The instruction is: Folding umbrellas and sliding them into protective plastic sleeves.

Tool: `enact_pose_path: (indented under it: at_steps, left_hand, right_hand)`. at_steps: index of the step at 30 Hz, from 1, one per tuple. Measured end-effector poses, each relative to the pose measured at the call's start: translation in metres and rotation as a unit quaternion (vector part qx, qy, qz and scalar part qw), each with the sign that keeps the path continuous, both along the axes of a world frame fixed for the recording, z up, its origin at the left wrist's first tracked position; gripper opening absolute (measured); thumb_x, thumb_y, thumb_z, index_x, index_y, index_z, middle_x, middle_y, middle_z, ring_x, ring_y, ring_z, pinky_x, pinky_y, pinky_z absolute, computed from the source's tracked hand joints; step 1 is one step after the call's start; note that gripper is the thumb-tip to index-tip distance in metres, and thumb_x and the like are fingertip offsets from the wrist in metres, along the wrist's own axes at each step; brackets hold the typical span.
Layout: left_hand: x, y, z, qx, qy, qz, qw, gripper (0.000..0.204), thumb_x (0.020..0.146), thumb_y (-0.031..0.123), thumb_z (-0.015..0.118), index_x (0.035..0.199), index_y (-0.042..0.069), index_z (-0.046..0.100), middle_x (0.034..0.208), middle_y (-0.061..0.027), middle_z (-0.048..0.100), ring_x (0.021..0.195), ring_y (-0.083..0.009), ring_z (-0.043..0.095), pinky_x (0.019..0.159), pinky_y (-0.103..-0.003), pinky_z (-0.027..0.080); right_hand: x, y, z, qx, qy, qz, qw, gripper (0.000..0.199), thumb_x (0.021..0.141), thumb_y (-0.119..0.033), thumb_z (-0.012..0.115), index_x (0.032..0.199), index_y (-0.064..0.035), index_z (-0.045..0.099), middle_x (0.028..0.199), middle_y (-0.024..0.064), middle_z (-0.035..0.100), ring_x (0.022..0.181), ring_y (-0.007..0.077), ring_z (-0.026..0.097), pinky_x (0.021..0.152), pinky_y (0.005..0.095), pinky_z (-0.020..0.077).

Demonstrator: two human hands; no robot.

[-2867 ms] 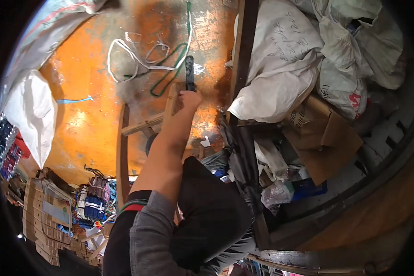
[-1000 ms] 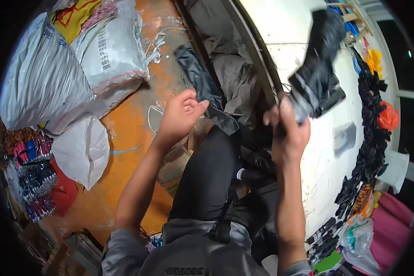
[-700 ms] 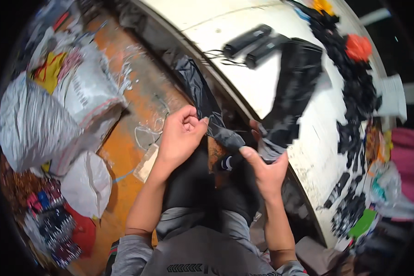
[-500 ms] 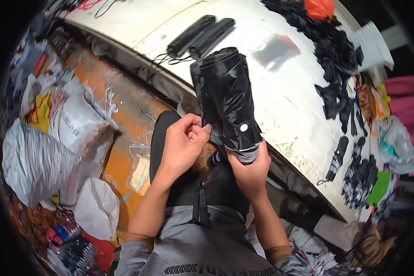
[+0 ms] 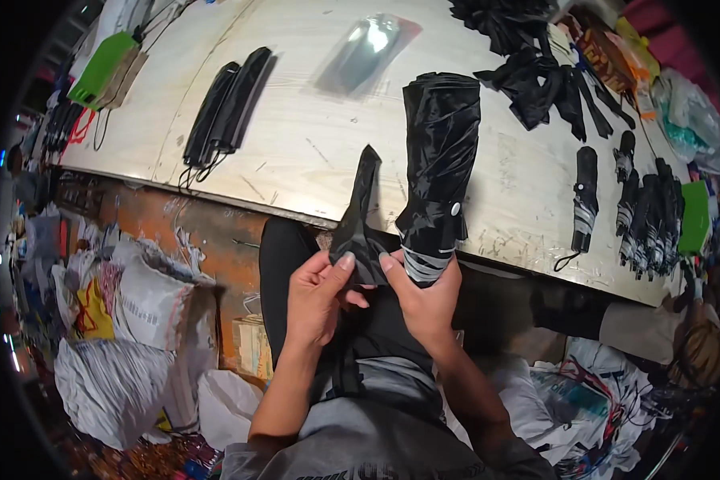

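Note:
My right hand (image 5: 426,300) is closed round the silver-grey lower end of a black folding umbrella (image 5: 442,148). The umbrella stands upright in the view, its cloth gathered in folds, with a white round button low on its side. Left of it, a pointed piece of black fabric (image 5: 362,212) spreads toward its bottom edge. My left hand (image 5: 320,292) pinches that edge between thumb and fingers, while my right thumb presses its other corner. Whether this fabric is joined to the umbrella, I cannot tell.
On the white table (image 5: 312,172) lie two slim black umbrellas (image 5: 228,112), a clear plastic packet (image 5: 368,52) and a heap of black fabric pieces (image 5: 528,84). Another folded umbrella (image 5: 586,192) and an umbrella bunch (image 5: 650,216) lie right. White sacks (image 5: 148,300) crowd the floor left.
The view has swung, so the table lies more squarely ahead. The pointed fabric now shows apart from the umbrella, pinched by my left hand. My right hand still grips the umbrella's lower end.

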State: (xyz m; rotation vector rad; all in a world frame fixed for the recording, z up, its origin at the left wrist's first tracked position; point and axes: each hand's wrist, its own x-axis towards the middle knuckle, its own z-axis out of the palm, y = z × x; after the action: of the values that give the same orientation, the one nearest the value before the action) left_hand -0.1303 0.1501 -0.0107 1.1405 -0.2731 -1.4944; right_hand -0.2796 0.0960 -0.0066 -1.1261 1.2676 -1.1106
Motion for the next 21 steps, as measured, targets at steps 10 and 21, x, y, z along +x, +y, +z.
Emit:
enact_pose_path:
  at_steps: [10,21]
  left_hand:
    - [0.028,-0.060,0.041,-0.103,-0.049,0.127,0.985,0.020,0.099,0.011,0.065,0.108,-0.006,0.063,0.091,-0.0125,0.072,0.067,-0.0147,0.066,0.071,-0.027,0.062]
    - [0.046,-0.058,0.052,-0.166,-0.064,0.150,0.973,0.014,0.101,0.012,0.063,0.103,-0.002,0.063,0.085,-0.0063,0.068,0.071,-0.0067,0.061,0.064,-0.019,0.051]
  right_hand:
    - [-0.056,0.024,0.004,0.007,0.093,0.032,0.995,0.038,0.080,-0.005,0.077,0.114,-0.0010,0.059,0.084,0.0083,0.070,0.064,0.0180,0.064,0.061,0.0287,0.0506]
    - [-0.043,0.092,0.012,-0.036,0.172,0.141,0.974,0.046,0.074,-0.007,0.079,0.113,0.0008,0.055,0.089,0.0123,0.070,0.072,0.0165,0.063,0.066,0.0295,0.0508]
